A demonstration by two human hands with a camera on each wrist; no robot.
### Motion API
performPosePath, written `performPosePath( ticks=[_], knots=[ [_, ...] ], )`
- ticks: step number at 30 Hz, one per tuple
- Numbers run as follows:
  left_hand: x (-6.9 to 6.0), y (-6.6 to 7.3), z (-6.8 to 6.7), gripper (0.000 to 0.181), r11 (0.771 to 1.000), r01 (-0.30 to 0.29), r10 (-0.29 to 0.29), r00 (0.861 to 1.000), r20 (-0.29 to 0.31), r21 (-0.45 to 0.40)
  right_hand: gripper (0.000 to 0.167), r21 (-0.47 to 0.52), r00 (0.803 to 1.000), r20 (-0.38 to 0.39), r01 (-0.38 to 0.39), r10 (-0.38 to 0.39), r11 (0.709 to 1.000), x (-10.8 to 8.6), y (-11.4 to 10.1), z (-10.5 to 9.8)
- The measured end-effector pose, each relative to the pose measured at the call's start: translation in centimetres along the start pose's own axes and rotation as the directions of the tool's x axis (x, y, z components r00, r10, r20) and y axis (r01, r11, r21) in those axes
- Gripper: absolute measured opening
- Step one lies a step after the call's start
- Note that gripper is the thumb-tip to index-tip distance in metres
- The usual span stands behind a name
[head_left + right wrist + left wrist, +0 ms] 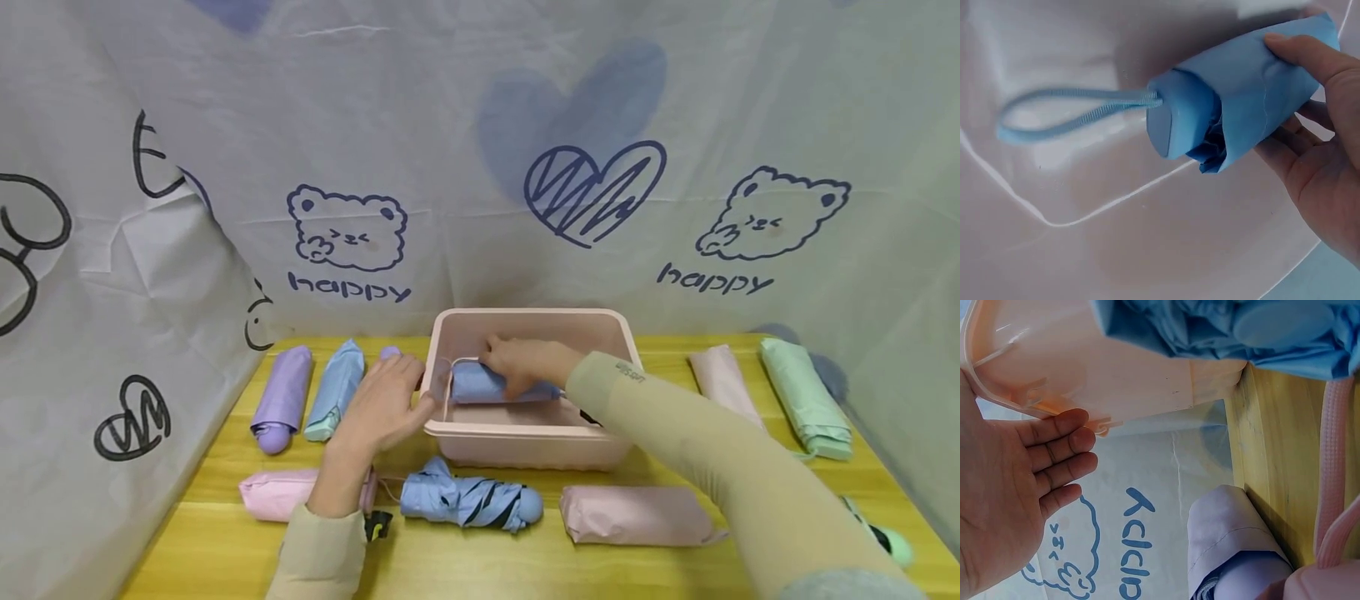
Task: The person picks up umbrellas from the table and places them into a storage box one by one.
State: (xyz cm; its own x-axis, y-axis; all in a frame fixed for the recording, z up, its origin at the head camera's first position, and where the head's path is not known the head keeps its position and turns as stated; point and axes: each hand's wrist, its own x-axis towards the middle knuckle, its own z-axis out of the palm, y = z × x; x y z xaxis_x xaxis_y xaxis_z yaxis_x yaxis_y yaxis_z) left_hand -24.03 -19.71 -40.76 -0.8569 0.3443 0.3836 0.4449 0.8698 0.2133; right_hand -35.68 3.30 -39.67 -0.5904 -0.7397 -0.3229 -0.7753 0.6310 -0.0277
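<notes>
A folded blue umbrella point(474, 383) in a sleeve lies crosswise inside the pink plastic bin point(525, 430). My right hand point(528, 364) reaches over the bin's right side and grips this umbrella, thumb on one face and fingers round the other. In the right wrist view the umbrella's blue handle point(1175, 115) points left, with a wrist loop point(1054, 131) hanging from it. At the bin's left wall is my left hand point(384, 404). The left wrist view shows its fingers point(1063, 450) extended, holding nothing, beside the bin's outer wall.
Left of the bin lie a purple umbrella point(285, 392) and a blue one point(337, 387). In front are a pink umbrella point(273, 493), a loosely folded blue umbrella point(468, 500) and a pale pink one point(637, 514). A pink point(723, 383) and a mint umbrella point(806, 396) lie right.
</notes>
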Motion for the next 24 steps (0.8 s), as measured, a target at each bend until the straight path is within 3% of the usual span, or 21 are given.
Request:
performPosePath(
  ticks=[10, 24],
  knots=[
    [0.0, 0.1, 0.0, 0.027, 1.0, 0.015, -0.015, 1.0, 0.018, -0.001, 0.065, -0.116, 0.998, -0.036, 0.038, -0.042, 0.993, -0.2, -0.2, 0.9],
    [0.1, 0.1, -0.1, 0.026, 1.0, 0.011, -0.011, 1.0, 0.019, -0.004, 0.065, -0.261, 0.998, -0.044, 0.023, -0.036, 0.965, 0.1, -0.3, 0.8]
  ],
)
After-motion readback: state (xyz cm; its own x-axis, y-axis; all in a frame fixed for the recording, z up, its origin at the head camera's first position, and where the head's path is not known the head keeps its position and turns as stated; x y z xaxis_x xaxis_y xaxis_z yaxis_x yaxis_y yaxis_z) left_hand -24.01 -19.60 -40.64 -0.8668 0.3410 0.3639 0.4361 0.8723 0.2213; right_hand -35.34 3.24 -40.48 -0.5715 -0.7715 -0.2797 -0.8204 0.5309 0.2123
